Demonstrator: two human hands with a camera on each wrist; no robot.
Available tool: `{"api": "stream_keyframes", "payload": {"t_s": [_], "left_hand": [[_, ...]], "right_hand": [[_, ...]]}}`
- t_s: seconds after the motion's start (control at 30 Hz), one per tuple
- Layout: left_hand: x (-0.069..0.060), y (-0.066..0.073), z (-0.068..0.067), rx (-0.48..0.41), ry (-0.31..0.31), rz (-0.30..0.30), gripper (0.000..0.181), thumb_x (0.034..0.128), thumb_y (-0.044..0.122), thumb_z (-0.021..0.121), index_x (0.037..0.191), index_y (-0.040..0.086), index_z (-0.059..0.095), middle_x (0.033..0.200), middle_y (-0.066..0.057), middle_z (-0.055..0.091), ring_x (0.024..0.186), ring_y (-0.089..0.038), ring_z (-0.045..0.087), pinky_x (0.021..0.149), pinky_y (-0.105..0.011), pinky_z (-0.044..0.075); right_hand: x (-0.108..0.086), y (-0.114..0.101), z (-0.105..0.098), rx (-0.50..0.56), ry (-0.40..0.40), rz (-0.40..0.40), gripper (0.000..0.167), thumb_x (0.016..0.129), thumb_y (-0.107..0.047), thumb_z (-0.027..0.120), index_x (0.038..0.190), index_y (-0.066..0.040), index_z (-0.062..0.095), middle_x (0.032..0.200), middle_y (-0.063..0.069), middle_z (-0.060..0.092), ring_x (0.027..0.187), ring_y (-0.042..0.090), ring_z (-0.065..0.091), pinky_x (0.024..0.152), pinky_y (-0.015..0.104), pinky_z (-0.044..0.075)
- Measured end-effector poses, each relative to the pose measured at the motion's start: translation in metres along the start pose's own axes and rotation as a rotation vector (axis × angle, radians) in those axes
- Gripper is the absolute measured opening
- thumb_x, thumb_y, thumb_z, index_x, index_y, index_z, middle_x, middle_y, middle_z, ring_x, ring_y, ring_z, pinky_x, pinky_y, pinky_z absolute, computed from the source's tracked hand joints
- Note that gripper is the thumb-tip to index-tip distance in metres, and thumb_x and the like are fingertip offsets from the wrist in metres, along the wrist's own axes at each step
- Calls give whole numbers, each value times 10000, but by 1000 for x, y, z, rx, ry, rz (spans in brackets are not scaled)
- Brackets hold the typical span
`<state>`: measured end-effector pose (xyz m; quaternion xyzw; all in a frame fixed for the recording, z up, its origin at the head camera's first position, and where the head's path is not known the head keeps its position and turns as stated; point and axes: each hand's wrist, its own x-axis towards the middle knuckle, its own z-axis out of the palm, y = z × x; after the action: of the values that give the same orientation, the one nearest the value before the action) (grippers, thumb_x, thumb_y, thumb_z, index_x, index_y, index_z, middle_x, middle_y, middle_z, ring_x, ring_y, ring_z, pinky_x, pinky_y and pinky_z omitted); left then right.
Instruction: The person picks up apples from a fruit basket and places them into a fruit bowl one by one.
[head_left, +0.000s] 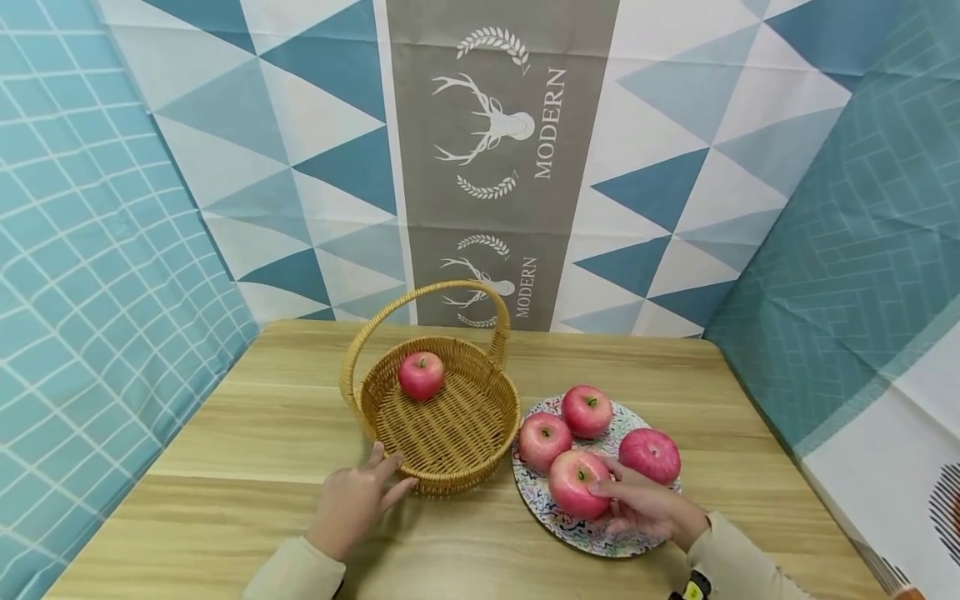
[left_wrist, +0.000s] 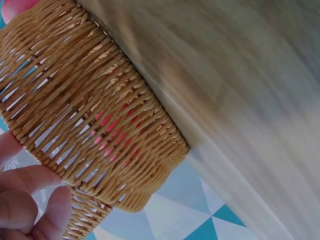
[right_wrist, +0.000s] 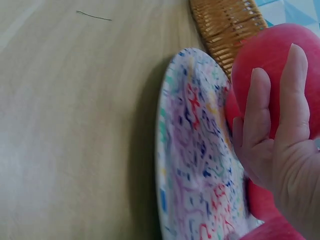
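My right hand [head_left: 645, 504] grips a red apple [head_left: 576, 485] over the front part of a round patterned plate [head_left: 543, 510]. In the right wrist view its fingers [right_wrist: 294, 95] lie along the apple's side; I cannot tell whether the apple touches the plate. Two more apples, one at the back [head_left: 587, 412] and one at the left [head_left: 542, 443], sit on the plate, with a flatter, ribbed pink fruit [head_left: 649, 456] at the right. My left hand [head_left: 351, 504] holds the near-left rim of a wicker basket [head_left: 450, 479]. A single apple [head_left: 422, 375] lies inside it.
The basket's tall handle [head_left: 420, 293] arches over its back left. Basket and plate stand almost side by side on the wooden table [head_left: 247, 417]. Patterned cloth walls [head_left: 495, 208] enclose the table at the back and sides. A dark thread [right_wrist: 94, 15] lies on the tabletop.
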<state>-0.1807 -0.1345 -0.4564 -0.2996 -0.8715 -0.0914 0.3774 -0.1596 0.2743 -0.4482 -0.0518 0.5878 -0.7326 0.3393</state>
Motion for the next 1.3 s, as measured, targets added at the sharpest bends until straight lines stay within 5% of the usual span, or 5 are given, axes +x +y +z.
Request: {"api": "stream_keyframes", "payload": {"t_s": [0.17, 0.47, 0.9, 1.3], "left_hand": [[-1, 2, 2, -6, 8, -19, 518, 947, 530, 458, 822, 86, 695, 859, -262, 688, 263, -113, 360, 309, -195, 234], [2, 2, 2, 1, 14, -30, 581, 967, 550, 367, 826, 89, 691, 864, -259, 690, 272, -145, 399, 307, -222, 256], [2, 4, 0, -5, 5, -31, 584, 973, 542, 354, 825, 82, 682, 869, -267, 685, 266, -96, 339, 312, -200, 220], [2, 5, -2, 7, -1, -46, 606, 971, 554, 339, 849, 76, 693, 877, -262, 690, 267, -120, 357, 309, -219, 244]], "right_hand": [[5, 7, 5, -18, 9, 8, 870, 964, -189, 552, 1454, 45, -128, 1080, 182, 623, 705, 146, 689, 595, 205, 534], [10, 10, 9, -76, 69, 6, 884, 933, -170, 587, 1466, 56, -80, 994, 175, 642, 670, 140, 686, 583, 212, 536], [10, 14, 9, -73, 93, 25, 886, 928, -149, 601, 1474, 43, -69, 1008, 216, 635, 677, 147, 685, 577, 205, 533], [13, 9, 16, -221, 147, 16, 882, 879, -173, 696, 1493, 26, 94, 1136, 221, 507, 568, 94, 597, 559, 236, 535]]}}
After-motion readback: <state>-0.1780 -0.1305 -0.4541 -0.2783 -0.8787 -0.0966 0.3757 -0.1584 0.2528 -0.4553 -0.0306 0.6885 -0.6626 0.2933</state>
